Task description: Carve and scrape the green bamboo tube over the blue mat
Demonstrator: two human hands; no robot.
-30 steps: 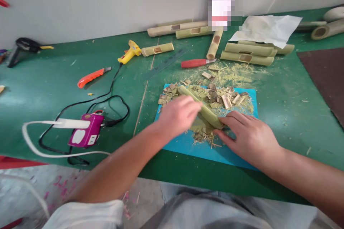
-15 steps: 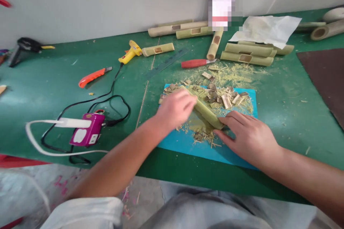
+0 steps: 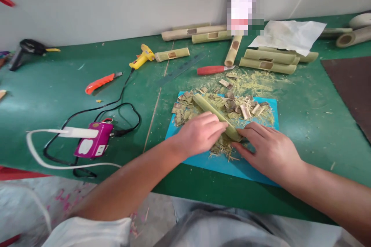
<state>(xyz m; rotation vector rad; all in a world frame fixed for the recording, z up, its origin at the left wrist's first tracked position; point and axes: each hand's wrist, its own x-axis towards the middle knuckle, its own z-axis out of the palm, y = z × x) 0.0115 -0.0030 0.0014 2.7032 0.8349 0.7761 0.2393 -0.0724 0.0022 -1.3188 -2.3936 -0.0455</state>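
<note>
A green bamboo tube [image 3: 204,104] lies at a slant over a blue sheet [image 3: 185,154] strewn with shavings. My right hand [image 3: 271,148] grips the tube's near end between thumb and fingers. Bent and pressed together, the fingers of my left hand [image 3: 201,133] rest on the middle of the tube; whatever may be under them is hidden. Bamboo chips [image 3: 182,110] and fine shavings [image 3: 222,148] lie around the tube on the sheet.
Beyond the sheet lie a red-handled knife [image 3: 211,70], a ruler [image 3: 182,68] and several notched bamboo tubes [image 3: 266,65]. To the left are an orange cutter [image 3: 100,83], a yellow glue gun [image 3: 142,58], a purple power adapter [image 3: 94,141] and looping cables [image 3: 63,166].
My left hand has slid along the bamboo tube toward my right hand, uncovering the tube's far end. My right hand keeps its hold in about the same place.
</note>
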